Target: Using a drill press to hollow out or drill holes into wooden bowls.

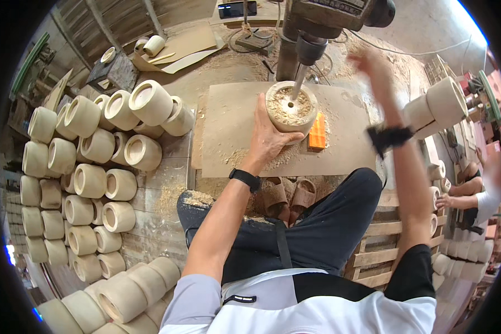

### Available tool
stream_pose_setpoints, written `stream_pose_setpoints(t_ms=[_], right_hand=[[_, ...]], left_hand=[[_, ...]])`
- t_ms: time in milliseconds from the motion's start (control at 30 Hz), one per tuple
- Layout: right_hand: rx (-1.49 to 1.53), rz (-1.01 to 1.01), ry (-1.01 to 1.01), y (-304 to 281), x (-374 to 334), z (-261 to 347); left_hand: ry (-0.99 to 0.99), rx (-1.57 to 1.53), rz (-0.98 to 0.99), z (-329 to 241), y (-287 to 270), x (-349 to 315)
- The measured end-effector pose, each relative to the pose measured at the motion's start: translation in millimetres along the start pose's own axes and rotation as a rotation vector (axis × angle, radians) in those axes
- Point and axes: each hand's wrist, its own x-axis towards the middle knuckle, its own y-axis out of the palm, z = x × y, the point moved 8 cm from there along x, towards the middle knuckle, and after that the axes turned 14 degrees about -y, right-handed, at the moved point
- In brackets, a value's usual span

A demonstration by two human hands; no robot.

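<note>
A round, thick-walled wooden cup (pixel 309 118) stands under the drill press chuck (pixel 310 48). Pale shavings fill its hollow around a small dark hole in the middle. The drill bit (pixel 300 79) reaches down over the cup; I cannot tell whether its tip touches the wood. My left hand (pixel 268 133) is wrapped round the near left side of the cup, with the thumb along its front. Raised to the right of the drill press, my right hand (pixel 374 72) is smeared by motion, so its fingers cannot be made out. An orange block (pixel 317 132) lies against the cup's right side.
Many similar wooden cups (pixel 92 180) are stacked at my left, with more (pixel 126 295) at lower left. Others (pixel 441 106) sit at the right. Shavings lie on the brown board (pixel 234 111). A wooden pallet (pixel 381 229) is beside my leg. Another person (pixel 479 203) works at far right.
</note>
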Motion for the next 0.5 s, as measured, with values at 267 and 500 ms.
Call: stream_pose_setpoints(t_ms=[267, 500], right_hand=[[0.16, 0.194, 0.495, 104, -165, -71], [-0.426, 0.34, 0.206, 118, -185, 107]], left_hand=[[0.03, -0.08, -0.047, -12, -2, -5], [-0.894, -0.879, -0.002, 26, -12, -114]])
